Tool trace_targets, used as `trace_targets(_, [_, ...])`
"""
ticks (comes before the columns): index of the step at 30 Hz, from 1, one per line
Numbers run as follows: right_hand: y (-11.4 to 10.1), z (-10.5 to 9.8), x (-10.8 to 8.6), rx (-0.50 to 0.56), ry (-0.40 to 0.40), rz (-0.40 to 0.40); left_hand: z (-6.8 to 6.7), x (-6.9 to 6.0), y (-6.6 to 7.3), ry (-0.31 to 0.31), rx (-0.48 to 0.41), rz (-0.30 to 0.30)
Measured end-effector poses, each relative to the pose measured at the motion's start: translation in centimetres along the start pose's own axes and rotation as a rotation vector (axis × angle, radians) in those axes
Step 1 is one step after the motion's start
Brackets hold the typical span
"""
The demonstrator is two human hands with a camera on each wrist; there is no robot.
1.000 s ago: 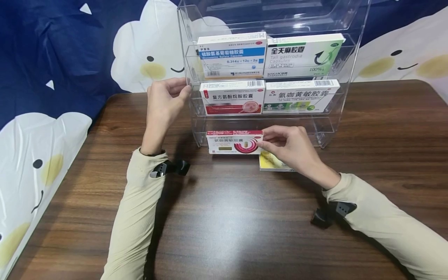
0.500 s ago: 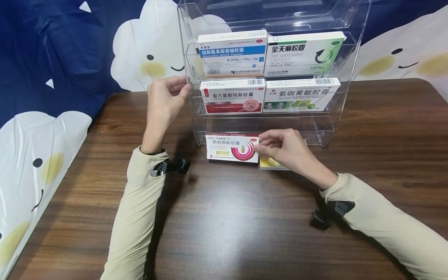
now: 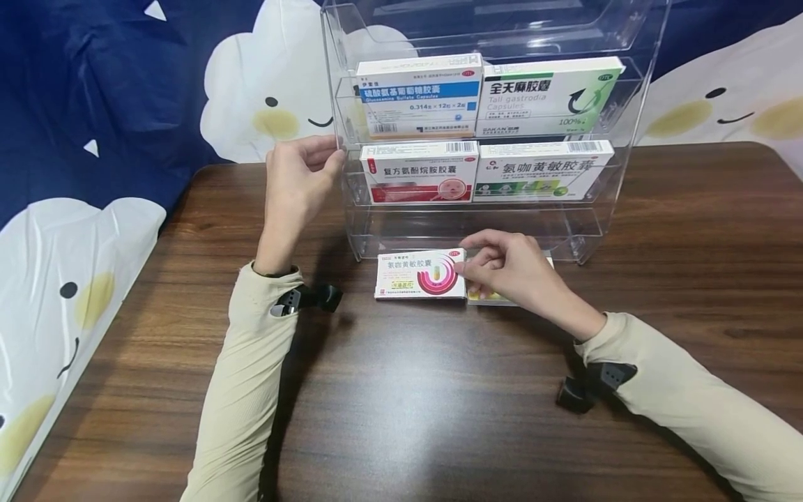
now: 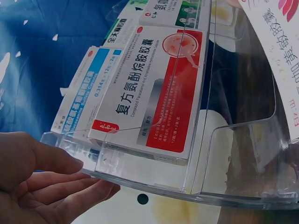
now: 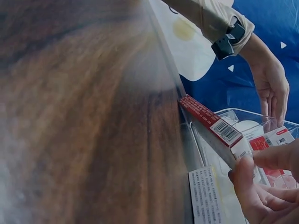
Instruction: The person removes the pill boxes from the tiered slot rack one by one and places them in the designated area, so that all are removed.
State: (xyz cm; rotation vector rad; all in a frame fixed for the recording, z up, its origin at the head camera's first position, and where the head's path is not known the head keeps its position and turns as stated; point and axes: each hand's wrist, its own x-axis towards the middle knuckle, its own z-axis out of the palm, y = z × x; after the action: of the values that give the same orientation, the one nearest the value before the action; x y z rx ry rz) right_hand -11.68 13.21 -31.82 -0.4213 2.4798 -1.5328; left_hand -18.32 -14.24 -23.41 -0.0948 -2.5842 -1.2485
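Observation:
My right hand (image 3: 521, 275) pinches the right end of a white medicine box (image 3: 408, 275) with pink rings. The box leans back low in front of the display rack's bottom tier. In the right wrist view, thumb and index finger hold the end of the box (image 5: 212, 128), whose red side carries a barcode. Partly hidden under that hand lies a yellow-and-white box (image 3: 492, 296). My left hand (image 3: 297, 185) grips the left side panel of the clear display rack (image 3: 348, 209). In the left wrist view, thumb and fingers lie either side of the panel edge.
The rack's middle tiers bear a blue-and-white box (image 3: 417, 97), a green-and-white box (image 3: 548, 97), a red-and-white box (image 3: 420, 174) and a white capsule box (image 3: 539, 171). A brown wooden table (image 3: 401, 404) lies beneath; a blue cloud-patterned cloth (image 3: 125, 77) hangs behind.
The pink-ringed box has come down and toward me in my right hand and tilted back, so its front shows more fully. My left hand has stayed on the rack.

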Motion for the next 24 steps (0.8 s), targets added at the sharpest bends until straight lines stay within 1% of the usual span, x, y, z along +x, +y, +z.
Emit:
trace_targets(2, [0.1,0.1,-0.1,-0.068,0.037,-0.050,0.0,0.0,0.0,0.001,-0.002,0.003])
trace_targets(5, [0.3,0.2,-0.2,-0.202,0.102,-0.164,0.0,0.0,0.0,0.003,-0.004,0.003])
trace_targets(7, [0.2,0.4,-0.3,-0.300,0.118,-0.261,0.0,0.0,0.0,0.004,-0.002,0.001])
trace_targets(8, [0.1,0.5,-0.3,-0.342,0.110,-0.309,0.0,0.0,0.0,0.004,-0.002,-0.001])
trace_targets(10, [0.0,0.7,-0.4,-0.427,0.062,-0.397,0.0,0.0,0.0,0.005,0.000,-0.001])
trace_targets(12, [-0.2,1.0,-0.5,-0.510,-0.016,-0.479,0.0,0.0,0.0,0.006,0.001,-0.002])
trace_targets(15, [-0.4,1.6,-0.6,-0.622,-0.108,-0.562,0.0,0.0,0.0,0.005,0.000,-0.003])
trace_targets(17, [-0.5,1.8,-0.7,-0.676,-0.147,-0.604,0.0,-0.1,0.0,0.003,-0.002,-0.004])
trace_targets(20, [-0.6,2.2,-0.9,-0.723,-0.181,-0.645,0.0,-0.1,0.0,-0.002,-0.008,-0.006])
trace_targets(24, [-0.6,2.5,-1.0,-0.762,-0.197,-0.682,0.0,-0.1,0.1,-0.005,-0.011,-0.009])
